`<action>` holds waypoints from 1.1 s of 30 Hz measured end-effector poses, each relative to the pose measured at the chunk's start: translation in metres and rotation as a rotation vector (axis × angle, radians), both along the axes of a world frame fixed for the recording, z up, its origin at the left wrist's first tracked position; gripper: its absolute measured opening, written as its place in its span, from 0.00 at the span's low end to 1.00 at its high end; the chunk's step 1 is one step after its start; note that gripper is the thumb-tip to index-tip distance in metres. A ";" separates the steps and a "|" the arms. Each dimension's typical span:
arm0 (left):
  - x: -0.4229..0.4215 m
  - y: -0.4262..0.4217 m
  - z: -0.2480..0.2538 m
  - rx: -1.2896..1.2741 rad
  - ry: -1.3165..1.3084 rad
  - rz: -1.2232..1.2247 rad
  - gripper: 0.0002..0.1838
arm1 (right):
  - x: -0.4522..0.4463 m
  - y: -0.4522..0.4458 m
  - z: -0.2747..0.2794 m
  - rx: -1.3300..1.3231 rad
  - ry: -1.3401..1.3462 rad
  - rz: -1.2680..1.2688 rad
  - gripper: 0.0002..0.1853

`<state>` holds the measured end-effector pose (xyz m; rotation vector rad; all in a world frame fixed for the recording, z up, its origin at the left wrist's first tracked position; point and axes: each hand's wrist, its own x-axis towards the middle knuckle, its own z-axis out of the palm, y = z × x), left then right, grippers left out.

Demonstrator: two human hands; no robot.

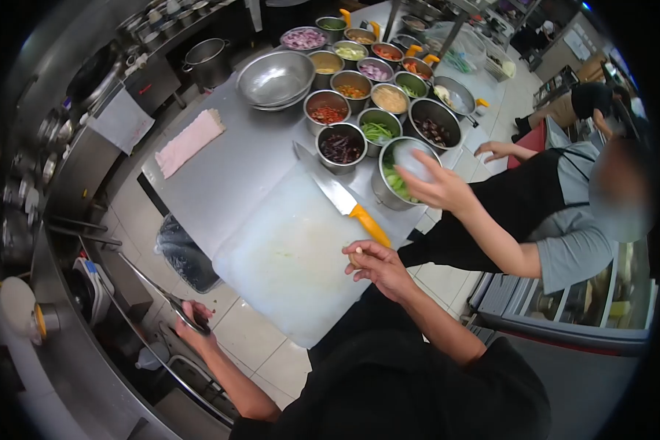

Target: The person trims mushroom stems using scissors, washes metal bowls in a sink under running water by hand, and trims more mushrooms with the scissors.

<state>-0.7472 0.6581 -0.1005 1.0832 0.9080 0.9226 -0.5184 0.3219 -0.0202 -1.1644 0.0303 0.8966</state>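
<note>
Scissors with long silver metal blades and dark handles (154, 283) are gripped in the person's left hand (193, 331), off the left side of a white rectangular cutting board (279, 271). A careless turn could catch the blades on something beside the board. The right hand (389, 273), at the board's near right edge, pinches a small brownish piece (355, 259), too small to identify; a loose pinch could drop it. Farther off, a broad steel knife with an orange handle (337, 195) lies along the board's far right edge, handle toward that hand, so a sweeping wrist could knock it. Beyond the board's far right corner, a co-worker's blurred hand (441, 188) hovers over a round steel pot of chopped greens (380, 189); a bump could spill it.
</note>
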 end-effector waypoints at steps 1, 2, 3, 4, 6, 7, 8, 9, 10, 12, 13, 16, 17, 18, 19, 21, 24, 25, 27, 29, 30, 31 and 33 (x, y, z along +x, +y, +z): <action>0.000 -0.020 0.017 0.033 0.059 -0.035 0.14 | 0.003 -0.005 0.000 0.020 -0.017 0.008 0.09; -0.002 -0.038 0.027 0.052 0.112 -0.074 0.13 | 0.003 -0.012 0.000 0.034 -0.027 0.020 0.09; -0.003 -0.052 0.035 0.073 0.160 -0.109 0.12 | 0.002 -0.018 -0.001 0.015 -0.066 0.054 0.09; -0.005 -0.064 0.044 0.098 0.210 -0.139 0.11 | 0.001 -0.025 -0.006 0.003 -0.094 0.095 0.08; -0.001 -0.092 0.054 0.092 0.246 -0.206 0.07 | -0.005 -0.040 -0.021 -0.025 -0.153 0.198 0.08; 0.002 -0.104 0.056 0.111 0.294 -0.246 0.08 | -0.008 -0.045 -0.026 -0.042 -0.125 0.220 0.08; 0.003 -0.116 0.058 0.128 0.340 -0.280 0.09 | -0.011 -0.050 -0.029 -0.023 -0.101 0.214 0.09; 0.005 -0.130 0.061 0.114 0.392 -0.278 0.11 | -0.014 -0.056 -0.030 -0.006 -0.074 0.211 0.10; 0.010 -0.146 0.068 0.111 0.427 -0.273 0.12 | -0.015 -0.062 -0.033 0.007 -0.048 0.213 0.12; 0.010 -0.174 0.070 0.094 0.476 -0.267 0.13 | -0.012 -0.076 -0.042 -0.012 -0.088 0.288 0.13; 0.008 -0.186 0.068 0.074 0.524 -0.267 0.13 | -0.012 -0.082 -0.046 -0.020 -0.108 0.304 0.13; -0.003 -0.224 0.055 0.078 0.622 -0.256 0.13 | -0.015 -0.102 -0.068 -0.026 -0.167 0.405 0.13; -0.003 -0.235 0.055 0.105 0.670 -0.260 0.13 | -0.014 -0.106 -0.069 -0.014 -0.153 0.436 0.13; -0.005 -0.247 0.058 0.126 0.722 -0.264 0.13 | -0.013 -0.110 -0.069 -0.002 -0.139 0.467 0.13; -0.006 -0.258 0.058 0.147 0.771 -0.270 0.13 | -0.012 -0.112 -0.062 0.020 -0.087 0.481 0.13; -0.010 -0.276 0.050 0.167 0.757 -0.259 0.14 | -0.011 -0.114 -0.058 0.035 0.028 0.516 0.12; -0.021 -0.295 0.038 0.207 0.788 -0.270 0.15 | -0.013 -0.118 -0.059 0.001 0.129 0.581 0.11; -0.025 -0.298 0.035 0.253 0.811 -0.272 0.15 | -0.016 -0.116 -0.063 -0.010 0.101 0.596 0.11; -0.031 -0.299 0.032 0.326 0.861 -0.281 0.16 | -0.023 -0.110 -0.069 -0.034 0.042 0.646 0.12; -0.034 -0.295 0.037 0.324 0.892 -0.302 0.16 | -0.027 -0.100 -0.074 -0.064 -0.027 0.715 0.13; -0.038 -0.291 0.036 0.321 0.902 -0.320 0.16 | -0.030 -0.094 -0.070 -0.070 -0.013 0.698 0.13; -0.041 -0.288 0.037 0.324 0.891 -0.316 0.16 | -0.034 -0.088 -0.065 -0.077 0.003 0.679 0.13; -0.048 -0.280 0.039 0.332 0.870 -0.316 0.16 | -0.040 -0.077 -0.064 -0.089 0.028 0.669 0.13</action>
